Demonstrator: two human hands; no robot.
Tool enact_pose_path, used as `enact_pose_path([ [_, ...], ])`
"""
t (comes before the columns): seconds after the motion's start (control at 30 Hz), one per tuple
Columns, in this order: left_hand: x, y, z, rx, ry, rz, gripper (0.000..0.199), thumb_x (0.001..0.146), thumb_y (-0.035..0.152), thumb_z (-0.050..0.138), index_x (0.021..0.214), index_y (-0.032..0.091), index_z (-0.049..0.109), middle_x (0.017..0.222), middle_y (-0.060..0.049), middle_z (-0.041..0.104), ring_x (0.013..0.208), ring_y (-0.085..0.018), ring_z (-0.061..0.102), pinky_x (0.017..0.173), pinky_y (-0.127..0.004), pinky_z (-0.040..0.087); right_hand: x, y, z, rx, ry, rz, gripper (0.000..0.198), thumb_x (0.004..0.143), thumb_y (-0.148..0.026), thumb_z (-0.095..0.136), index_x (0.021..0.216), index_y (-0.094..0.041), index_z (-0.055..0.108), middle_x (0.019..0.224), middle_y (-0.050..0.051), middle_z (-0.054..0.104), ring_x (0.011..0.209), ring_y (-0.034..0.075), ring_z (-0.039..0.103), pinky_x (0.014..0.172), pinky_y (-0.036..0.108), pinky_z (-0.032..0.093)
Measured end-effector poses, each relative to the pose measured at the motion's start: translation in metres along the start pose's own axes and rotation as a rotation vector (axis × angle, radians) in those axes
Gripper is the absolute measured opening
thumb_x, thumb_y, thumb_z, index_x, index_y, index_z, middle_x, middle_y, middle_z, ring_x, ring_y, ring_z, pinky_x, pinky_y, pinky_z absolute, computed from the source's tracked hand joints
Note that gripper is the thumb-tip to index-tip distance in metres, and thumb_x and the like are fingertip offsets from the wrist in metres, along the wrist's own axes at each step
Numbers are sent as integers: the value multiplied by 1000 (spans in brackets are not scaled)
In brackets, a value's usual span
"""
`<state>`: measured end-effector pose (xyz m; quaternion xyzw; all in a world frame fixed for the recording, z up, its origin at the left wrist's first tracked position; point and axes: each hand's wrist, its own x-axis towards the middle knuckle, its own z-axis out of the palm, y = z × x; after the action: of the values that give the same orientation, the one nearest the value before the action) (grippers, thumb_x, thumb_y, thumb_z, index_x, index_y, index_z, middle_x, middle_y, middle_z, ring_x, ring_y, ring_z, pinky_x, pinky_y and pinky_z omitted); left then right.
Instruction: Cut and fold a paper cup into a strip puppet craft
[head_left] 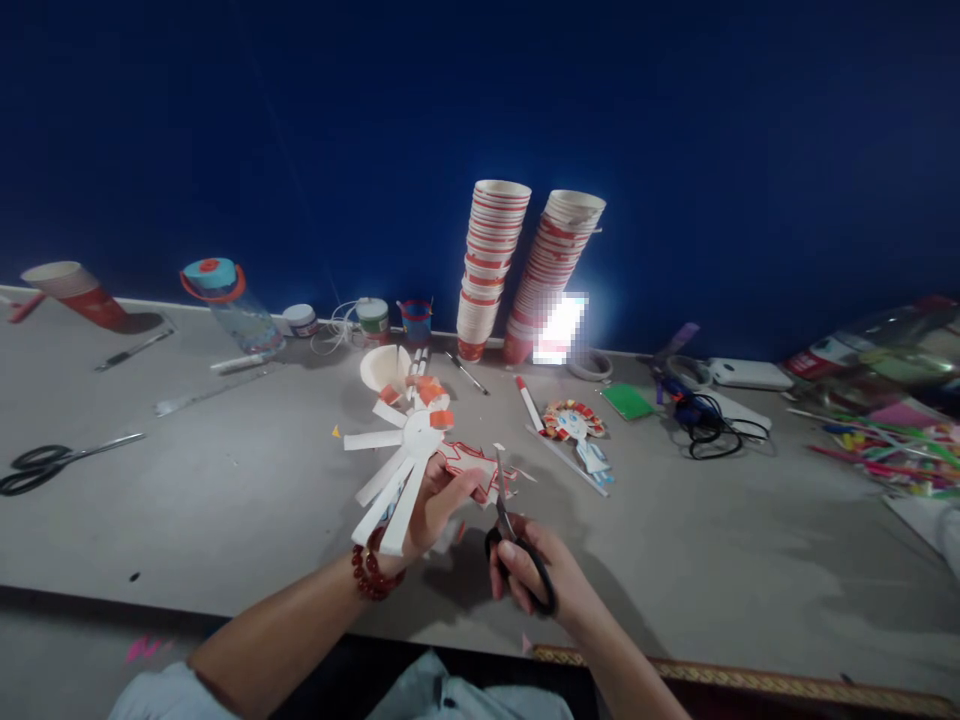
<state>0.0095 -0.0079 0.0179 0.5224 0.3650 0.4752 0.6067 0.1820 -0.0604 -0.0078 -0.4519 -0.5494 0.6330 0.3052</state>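
Observation:
My left hand (pixel 442 502) is closed on a paper cutout (pixel 472 465) with red drawn lines. Over that wrist spreads a paper cup cut into white strips (pixel 417 440), some curled to show orange. Black-handled scissors (pixel 505 515) are gripped in my right hand (pixel 531 568), my fingers through the loops. Their blades point away from me and meet the cutout's right edge, where small paper scraps hang. Whether the blades are fully closed I cannot make out. To the right lies a paper doll (pixel 577 428) with a curled orange fringe and a blue-and-white body.
Two tall stacks of paper cups (pixel 491 260) stand against the blue wall, beside a bright screen (pixel 561 328). A second pair of scissors (pixel 56 460) lies at left near a water bottle (pixel 234 305). Straws (pixel 892 445), a power bank (pixel 750 374) and a coiled cable (pixel 705 425) are at right.

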Motion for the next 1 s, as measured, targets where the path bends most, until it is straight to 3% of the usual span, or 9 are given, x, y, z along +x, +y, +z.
enact_pose_path([
  [0.17,2,11,5,11,-4,-30,26,82,44,65,76,20,72,73,-6,71,67,-22,63,70,-38,52,-2,-3,-3,-84,11,1,64,75,-83,51,68,-19,50,46,-2,54,33,7,39,37,20,26],
  [0.57,1,20,7,18,-2,-51,29,80,45,66,70,18,65,68,-3,65,65,-17,61,66,-31,52,-4,-6,-5,-182,62,14,68,67,-90,49,64,-22,44,47,-3,51,42,11,48,44,22,33],
  [0.87,4,0,-2,40,-93,10,23,88,39,61,81,18,62,75,-2,62,69,-16,58,69,-29,50,-6,0,-7,-198,64,48,65,66,-86,55,65,-23,40,48,-4,48,44,12,50,44,22,36],
  [1.0,3,1,-4,183,-30,22,27,93,40,52,79,19,62,71,-1,60,68,-16,57,70,-29,48,-6,2,-7,-198,63,55,63,68,-85,55,66,-23,41,49,-4,49,44,12,50,44,22,36],
])
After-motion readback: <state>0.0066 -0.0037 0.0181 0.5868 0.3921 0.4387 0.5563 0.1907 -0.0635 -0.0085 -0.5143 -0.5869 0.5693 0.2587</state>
